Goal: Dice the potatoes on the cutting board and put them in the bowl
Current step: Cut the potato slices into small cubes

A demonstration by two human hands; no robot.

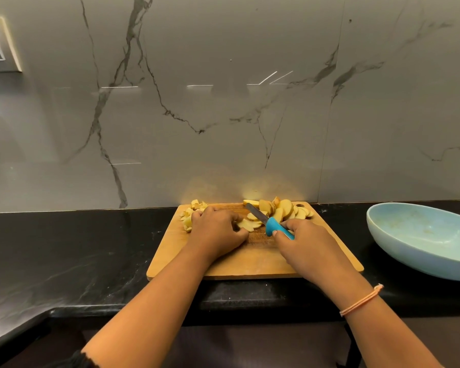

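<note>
Black, white-veined stone forms the counter (77,248), backed by a grey marbled wall (223,102). On it lies a wooden cutting board (250,261), long side running left to right. At the board's far left corner sits a heap of diced pieces (190,213) — small, pale yellow chunks. Just right of them the left hand (218,232) rests knuckles-up, its fingers curled down onto a short stack of slices (248,223), pinning it to the board. The knife (272,225) follows: its steel blade slants toward the far left at the stack's right edge, and its blue handle is gripped by the right hand (306,243), fingers closed round it. At the board's far right lies a fanned pile of round slices (287,209). A peach cord bracelet (361,301) circles the right wrist. Right of the board, apart from it, a pale blue bowl (420,251) stands on the counter — partly cut by the frame edge.
</note>
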